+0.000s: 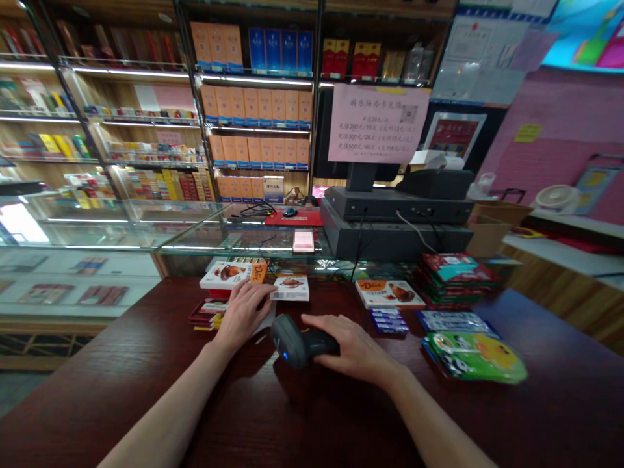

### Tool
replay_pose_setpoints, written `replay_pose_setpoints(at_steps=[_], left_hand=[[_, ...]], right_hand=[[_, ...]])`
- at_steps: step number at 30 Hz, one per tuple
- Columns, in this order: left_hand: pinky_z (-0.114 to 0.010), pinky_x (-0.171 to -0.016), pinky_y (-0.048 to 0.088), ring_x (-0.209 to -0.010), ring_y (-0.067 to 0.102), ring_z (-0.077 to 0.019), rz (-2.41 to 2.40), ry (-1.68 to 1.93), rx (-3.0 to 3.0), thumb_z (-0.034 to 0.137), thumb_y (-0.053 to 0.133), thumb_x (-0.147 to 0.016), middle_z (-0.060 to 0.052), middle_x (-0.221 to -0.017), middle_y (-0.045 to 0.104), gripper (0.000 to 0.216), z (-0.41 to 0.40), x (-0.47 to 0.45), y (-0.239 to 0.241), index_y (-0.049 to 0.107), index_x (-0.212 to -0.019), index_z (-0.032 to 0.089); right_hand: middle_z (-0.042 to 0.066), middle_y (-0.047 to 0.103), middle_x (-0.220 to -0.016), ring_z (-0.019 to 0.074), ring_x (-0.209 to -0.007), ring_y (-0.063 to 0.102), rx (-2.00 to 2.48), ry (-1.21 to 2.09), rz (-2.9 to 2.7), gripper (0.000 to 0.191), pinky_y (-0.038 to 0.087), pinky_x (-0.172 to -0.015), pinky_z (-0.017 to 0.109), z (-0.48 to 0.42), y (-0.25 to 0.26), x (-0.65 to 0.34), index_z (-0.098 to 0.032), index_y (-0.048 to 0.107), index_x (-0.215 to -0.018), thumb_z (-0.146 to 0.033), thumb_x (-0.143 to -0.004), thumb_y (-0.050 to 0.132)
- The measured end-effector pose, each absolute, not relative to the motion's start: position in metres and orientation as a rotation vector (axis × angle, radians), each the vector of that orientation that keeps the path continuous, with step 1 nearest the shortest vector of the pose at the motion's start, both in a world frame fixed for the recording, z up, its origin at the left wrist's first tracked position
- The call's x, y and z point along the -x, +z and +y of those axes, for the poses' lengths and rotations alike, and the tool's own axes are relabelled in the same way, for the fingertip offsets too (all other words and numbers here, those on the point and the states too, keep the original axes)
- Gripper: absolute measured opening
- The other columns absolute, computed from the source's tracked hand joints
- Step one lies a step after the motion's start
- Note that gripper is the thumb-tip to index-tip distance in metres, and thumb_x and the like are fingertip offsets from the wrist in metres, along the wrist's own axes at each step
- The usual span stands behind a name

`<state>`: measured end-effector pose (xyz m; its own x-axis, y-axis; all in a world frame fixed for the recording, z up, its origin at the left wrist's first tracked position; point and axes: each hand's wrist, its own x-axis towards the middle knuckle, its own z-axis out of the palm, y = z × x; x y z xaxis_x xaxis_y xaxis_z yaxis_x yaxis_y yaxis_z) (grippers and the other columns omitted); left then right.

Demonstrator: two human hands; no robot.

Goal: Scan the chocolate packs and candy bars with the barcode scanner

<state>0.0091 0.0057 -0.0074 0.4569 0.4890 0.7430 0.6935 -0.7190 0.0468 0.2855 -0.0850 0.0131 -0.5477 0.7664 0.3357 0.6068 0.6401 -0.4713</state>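
Two bare arms [170, 396] reach over a dark brown table [273, 422]. One right hand [351, 348] wraps around the handle of a black scanner [292, 341]. It has a good hold on it. The scanner is up off the table, near the middle, with a small blue light on its head.

The left hand [244, 309] lies over some things on the left, with its fingers spread out a bit. Its fingertips are at the side of a small white box [295, 291]. I can't tell if they pinch the box or just touch it, because the thumb is hidden. Just behind this hand is a white and orange Dove box [227, 273], and red and yellow packs [207, 315] lie beside its wrist.

On the right sit another Dove box [390, 296], some purple packs [389, 321], blue packs [455, 322], a green pack [478, 357] and a tall pile of red and green packs [453, 273].

I think the work is in the middle, with the scanner up and things on both sides. It looks like the small white box is having its turn. I can't tell which others are done and which are left.
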Motion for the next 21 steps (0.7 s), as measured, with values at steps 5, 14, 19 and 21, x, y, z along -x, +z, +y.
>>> replay_pose_setpoints(at_steps=[5,14,19,21], left_hand=[[-0.046,-0.111,0.038,-0.102,0.069,-0.0200,-1.048,-1.153,2.389,0.027,0.055,-0.097,-0.005,-0.113,0.075,0.030,0.010,-0.008,-0.013,0.055,-0.127,0.022],[-0.049,-0.114,0.036,-0.113,0.067,-0.0209,-1.033,-1.177,2.374,0.027,0.054,-0.098,-0.003,-0.115,0.076,0.044,0.011,-0.006,-0.016,0.043,-0.140,0.024],[-0.049,-0.115,0.035,-0.111,0.068,-0.0210,-1.024,-1.169,2.371,0.027,0.054,-0.098,-0.003,-0.114,0.076,0.044,0.013,-0.006,-0.018,0.042,-0.140,0.024],[-0.047,-0.114,0.036,-0.107,0.069,-0.0208,-1.020,-1.172,2.343,0.027,0.055,-0.098,-0.004,-0.114,0.076,0.042,0.015,-0.006,-0.020,0.045,-0.139,0.024]], right_hand=[[0.002,0.064,-0.138,0.0223,-0.121,0.062,1.127,0.439,-2.276,0.066,0.046,-0.104,0.038,-0.089,0.024,-0.299,-0.034,0.046,-0.147,-0.030,-0.086,0.070],[0.002,0.064,-0.137,0.0233,-0.124,0.060,1.208,0.557,-2.240,0.066,0.043,-0.108,0.040,-0.090,0.034,-0.313,-0.033,0.048,-0.145,-0.027,-0.084,0.072],[0.001,0.065,-0.136,0.0230,-0.122,0.060,1.211,0.587,-2.262,0.068,0.043,-0.107,0.040,-0.091,0.035,-0.312,-0.034,0.048,-0.145,-0.027,-0.083,0.073],[0.001,0.065,-0.135,0.0228,-0.121,0.060,1.212,0.592,-2.263,0.067,0.043,-0.106,0.039,-0.091,0.036,-0.312,-0.034,0.048,-0.145,-0.026,-0.083,0.072]])
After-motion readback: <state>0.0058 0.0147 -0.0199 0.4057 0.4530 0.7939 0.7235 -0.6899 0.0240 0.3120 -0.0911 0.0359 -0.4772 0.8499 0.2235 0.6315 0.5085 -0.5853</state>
